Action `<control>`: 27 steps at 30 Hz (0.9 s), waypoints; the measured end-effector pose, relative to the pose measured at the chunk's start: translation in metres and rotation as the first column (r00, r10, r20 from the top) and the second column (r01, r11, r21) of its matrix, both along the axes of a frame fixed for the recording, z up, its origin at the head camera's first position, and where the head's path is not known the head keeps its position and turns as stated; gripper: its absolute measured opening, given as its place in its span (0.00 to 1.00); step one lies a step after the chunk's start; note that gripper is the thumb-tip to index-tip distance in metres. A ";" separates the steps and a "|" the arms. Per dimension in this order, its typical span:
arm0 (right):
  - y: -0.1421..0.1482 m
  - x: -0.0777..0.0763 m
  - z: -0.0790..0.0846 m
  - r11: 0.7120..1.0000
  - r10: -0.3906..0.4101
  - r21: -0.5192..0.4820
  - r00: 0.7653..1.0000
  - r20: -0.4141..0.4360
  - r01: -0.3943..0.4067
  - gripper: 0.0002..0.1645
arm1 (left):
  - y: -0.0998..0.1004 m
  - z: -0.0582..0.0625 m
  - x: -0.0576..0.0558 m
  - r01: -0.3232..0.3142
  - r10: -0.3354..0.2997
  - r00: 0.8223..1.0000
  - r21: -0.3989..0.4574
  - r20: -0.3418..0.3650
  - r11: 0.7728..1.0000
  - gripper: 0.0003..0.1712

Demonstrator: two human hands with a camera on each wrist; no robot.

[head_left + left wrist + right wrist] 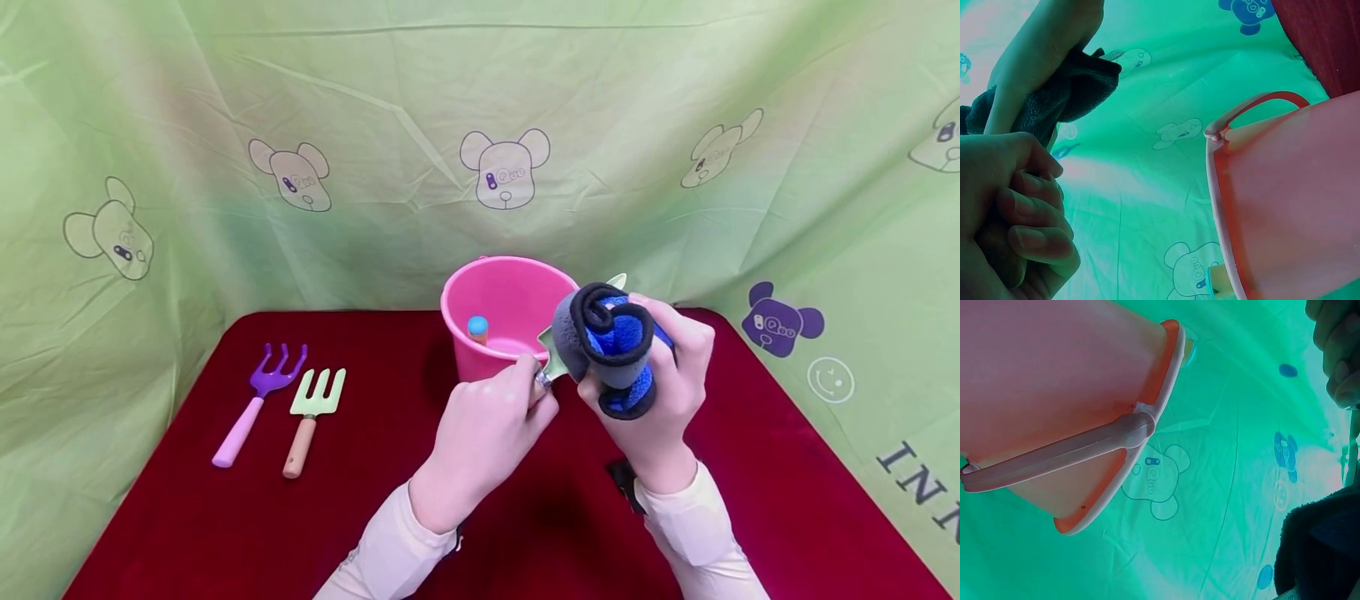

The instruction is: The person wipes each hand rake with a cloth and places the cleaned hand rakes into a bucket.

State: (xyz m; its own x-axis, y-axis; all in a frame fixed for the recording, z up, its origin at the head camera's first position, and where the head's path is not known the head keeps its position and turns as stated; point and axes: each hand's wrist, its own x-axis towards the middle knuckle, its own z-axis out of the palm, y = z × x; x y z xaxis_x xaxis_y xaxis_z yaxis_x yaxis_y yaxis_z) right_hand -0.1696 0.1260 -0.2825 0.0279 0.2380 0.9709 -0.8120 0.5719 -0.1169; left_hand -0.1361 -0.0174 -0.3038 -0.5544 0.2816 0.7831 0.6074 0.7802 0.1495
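Note:
My left hand (487,425) grips the handle of a garden trowel with a pale green blade (553,367). Over the middle of that blade my right hand (678,375) holds a folded cloth (615,342), grey on one side and blue on the other, with black edging. The blade's tip pokes out past the cloth at the back. Both hands are raised in front of a pink bucket (480,364). In the left wrist view the curled left fingers (1041,244) show below the dark-looking cloth (1075,87); most of the trowel is hidden there.
Inside the bucket stands an object with a blue rounded top (477,326). On the left of the dark red table (360,517) lie a purple hand rake (255,404) and a pale green garden fork (309,421). Green printed fabric (390,167) surrounds the table.

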 end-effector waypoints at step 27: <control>0.021 -0.009 0.006 0.991 -0.075 -0.105 0.997 0.031 0.078 0.47 | 0.002 -0.002 -0.001 0.026 -0.026 0.999 0.011 -0.036 1.000 0.11</control>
